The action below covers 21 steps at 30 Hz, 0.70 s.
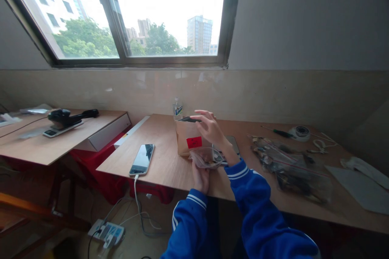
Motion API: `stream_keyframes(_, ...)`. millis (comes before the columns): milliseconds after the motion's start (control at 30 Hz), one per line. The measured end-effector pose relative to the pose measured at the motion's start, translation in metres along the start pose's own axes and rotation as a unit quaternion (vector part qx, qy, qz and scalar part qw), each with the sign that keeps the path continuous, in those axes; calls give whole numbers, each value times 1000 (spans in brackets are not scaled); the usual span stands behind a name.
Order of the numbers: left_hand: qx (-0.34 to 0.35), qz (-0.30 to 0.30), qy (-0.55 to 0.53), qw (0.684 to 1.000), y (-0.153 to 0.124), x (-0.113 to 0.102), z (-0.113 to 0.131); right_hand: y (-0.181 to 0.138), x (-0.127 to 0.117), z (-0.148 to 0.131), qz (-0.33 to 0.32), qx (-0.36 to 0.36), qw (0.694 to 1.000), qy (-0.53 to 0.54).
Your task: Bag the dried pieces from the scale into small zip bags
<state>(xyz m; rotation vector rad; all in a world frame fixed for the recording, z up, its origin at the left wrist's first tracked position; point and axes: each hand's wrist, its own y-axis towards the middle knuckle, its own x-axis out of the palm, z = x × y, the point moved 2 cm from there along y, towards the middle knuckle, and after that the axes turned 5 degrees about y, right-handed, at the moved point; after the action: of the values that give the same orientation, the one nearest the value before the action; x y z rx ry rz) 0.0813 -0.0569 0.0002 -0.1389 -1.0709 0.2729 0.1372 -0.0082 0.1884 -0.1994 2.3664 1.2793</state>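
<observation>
Mid-frame, the left hand (201, 177), grip unclear, supports a clear plastic bag (204, 158), likely light, slippery, best edge-pinched. The right hand (210, 128), fingers parted, is by a brown paper bag (183, 142).

At the bench (165, 166), the left hand (201, 177) touches a clear bag (205, 158); the right hand (210, 128) is beside a brown container (182, 141).

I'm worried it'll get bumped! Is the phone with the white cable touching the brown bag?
Apart. The head view shows bare tabletop between the phone and the brown bag.
</observation>
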Motion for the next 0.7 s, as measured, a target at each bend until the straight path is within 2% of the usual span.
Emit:
stream_keyframes(67,1,-7,-18,1000,0,-1,1,-19,-9,-2,-14,59,995,77)
stream_keyframes(100,2,-16,-27,1000,1,-2,1,-30,-12,-2,-49,95,988,111)
stream_keyframes(167,2,-31,-39,999,2,-5,-1,-54,-9,1,-165,162,963,138)
stream_keyframes(233,0,-38,-45,998,4,-7,-2,-76,-1,8,-275,197,936,94)
stream_keyframes(300,3,-41,-50,998,4,-8,-3,-91,7,19,-328,215,920,7)
stream_keyframes(367,8,-52,-54,997,4,-8,-3,-98,11,30,-351,222,908,-55)
stream_keyframes(433,12,-67,-56,996,4,-7,-1,-99,11,37,-369,214,903,-56)
stream_keyframes(500,10,-82,-47,995,3,-8,0,-97,7,40,-380,192,905,-5)
stream_keyframes(600,2,-85,-32,996,3,-9,1,-98,1,41,-361,178,911,92)
stream_keyframes(700,-9,-80,-30,996,4,-8,0,-102,-1,42,-335,161,921,116)
